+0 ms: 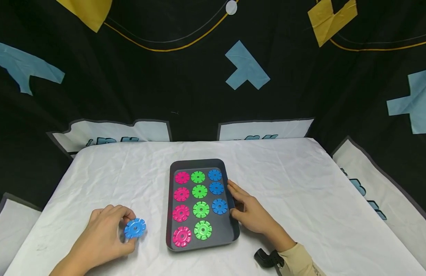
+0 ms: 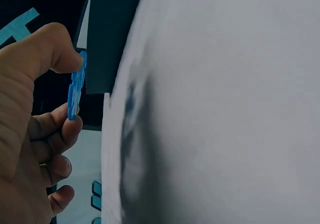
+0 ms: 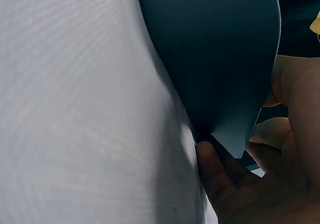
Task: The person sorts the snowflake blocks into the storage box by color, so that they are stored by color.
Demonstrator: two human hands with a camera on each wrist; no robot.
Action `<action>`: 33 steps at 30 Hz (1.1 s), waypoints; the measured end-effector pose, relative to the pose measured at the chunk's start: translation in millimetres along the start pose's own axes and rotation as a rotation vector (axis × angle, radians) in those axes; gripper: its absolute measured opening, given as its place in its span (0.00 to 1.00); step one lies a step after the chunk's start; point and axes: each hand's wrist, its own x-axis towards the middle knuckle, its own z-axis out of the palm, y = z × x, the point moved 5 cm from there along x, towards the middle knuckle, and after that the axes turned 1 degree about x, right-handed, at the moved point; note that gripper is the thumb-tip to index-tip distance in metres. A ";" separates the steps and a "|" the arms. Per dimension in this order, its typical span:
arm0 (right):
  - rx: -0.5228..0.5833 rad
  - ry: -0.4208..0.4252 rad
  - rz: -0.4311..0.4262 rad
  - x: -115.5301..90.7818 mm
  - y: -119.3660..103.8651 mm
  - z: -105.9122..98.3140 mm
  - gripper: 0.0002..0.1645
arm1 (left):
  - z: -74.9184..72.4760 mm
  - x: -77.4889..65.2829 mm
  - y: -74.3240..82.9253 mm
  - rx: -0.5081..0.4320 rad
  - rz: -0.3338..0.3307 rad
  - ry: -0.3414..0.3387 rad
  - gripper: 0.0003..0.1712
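Note:
My left hand pinches a blue notched plastic disc between thumb and fingertips, above the cloth left of the tray. Edge-on in the left wrist view, the same disc is clear of the table. A dark grey baking tray lies on the table. My right hand holds its right side, with thumb and fingers at the rim. Inside the tray are a column of several pink discs, a column of several green discs and three blue discs at the right.
A white cloth with wrinkles covers the table. Behind it hangs a black curtain with blue and yellow shapes. By the right sleeve sits a black wrist-camera mount.

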 end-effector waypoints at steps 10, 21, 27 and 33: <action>0.019 -0.005 -0.005 -0.4 1.6 1.0 0.43 | -7.6 32.1 31.1 -0.069 0.138 0.021 0.25; -0.011 -0.003 -0.008 0.7 1.5 -1.0 0.44 | 5.6 69.6 78.3 -0.108 0.267 -0.047 0.27; -0.009 -0.001 -0.009 1.1 2.9 -1.7 0.44 | 20.0 90.1 106.3 -0.149 0.350 -0.086 0.26; -0.020 -0.009 -0.018 1.3 3.8 -1.9 0.44 | 35.6 108.1 132.1 -0.167 0.453 -0.130 0.26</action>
